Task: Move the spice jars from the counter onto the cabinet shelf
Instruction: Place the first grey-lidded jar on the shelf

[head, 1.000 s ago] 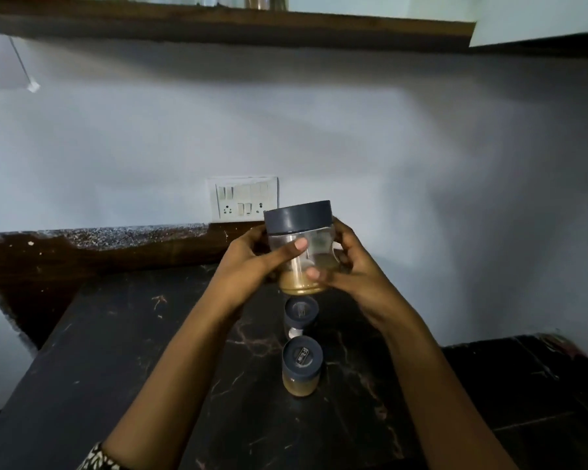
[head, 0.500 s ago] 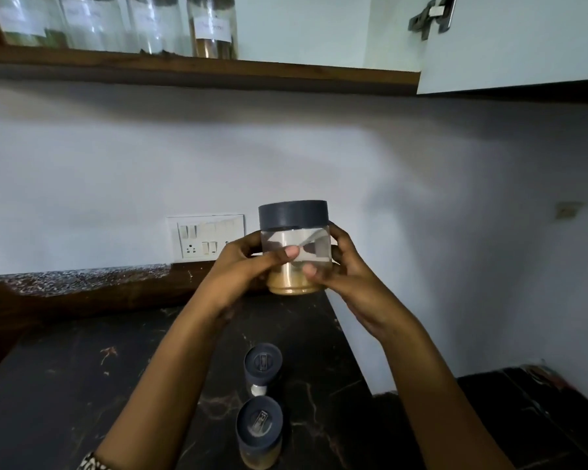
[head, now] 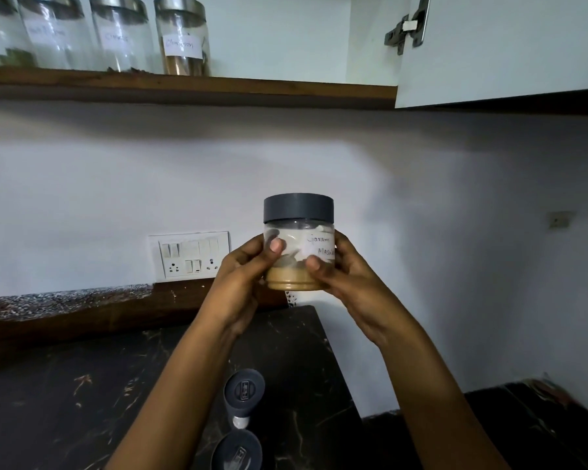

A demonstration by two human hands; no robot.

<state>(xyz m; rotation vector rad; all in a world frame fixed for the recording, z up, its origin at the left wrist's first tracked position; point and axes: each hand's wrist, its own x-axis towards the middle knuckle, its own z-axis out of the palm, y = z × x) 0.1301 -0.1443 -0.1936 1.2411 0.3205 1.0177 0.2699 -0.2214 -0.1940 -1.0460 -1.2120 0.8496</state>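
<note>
Nearest, at bottom edge: two small grey-lidded spice jars stand on the dark marbled counter [head: 82, 385], one behind the other – front jar [head: 237, 451] cut off by the frame, 2nd jar [head: 243, 400] just beyond it, upright, pale contents at its base. Both sit lower in view than 0.5 s ago, since the head cam has tilted up.

Above them, both forearms reach fwd. Left hand [head: 240, 283] and right hand [head: 345, 276] are closed round the held spice jar [head: 298, 242], one on each side, thumbs across the front. Jar is upright, clear, grey screw lid, tan powder filling roughly the bottom third. White handwritten label now faces the cam on the right side; earlier it didn't show. Jar is in the air, well above the counter, still well below the shelf.

Behind: white switch/socket plate [head: 189, 254] on the wall, left of the hands.

Farthest, top: wooden cabinet shelf [head: 218, 86] w/ four tall glass canisters [head: 182, 39], steel lids, paper labels – much more of them visible than before. Open white cabinet door [head: 506, 49] w/ hinge at top right.
</note>
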